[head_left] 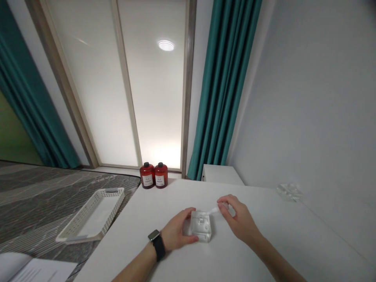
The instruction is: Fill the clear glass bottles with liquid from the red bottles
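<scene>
On the white table (129,235), my left hand (176,230) grips a clear, square glass block (201,227) that looks like a small dish. Its thumb lies along the near side and the fingers reach the far left corner. A watch with a black strap (158,244) is on that wrist. To the right, my right hand (237,219) is closed in a pinch on a slender white piece (214,210). The piece's tip points left, at the glass block's far right corner. Whether the tip touches the glass I cannot tell, and the fingers hide its other end.
Two red bottles with black caps (147,176) stand at the table's far left corner. A clear crumpled-looking item (289,192) lies at the far right by the wall. Left of the table are a white basket (66,231) and an open booklet (44,270) on a grey patterned surface.
</scene>
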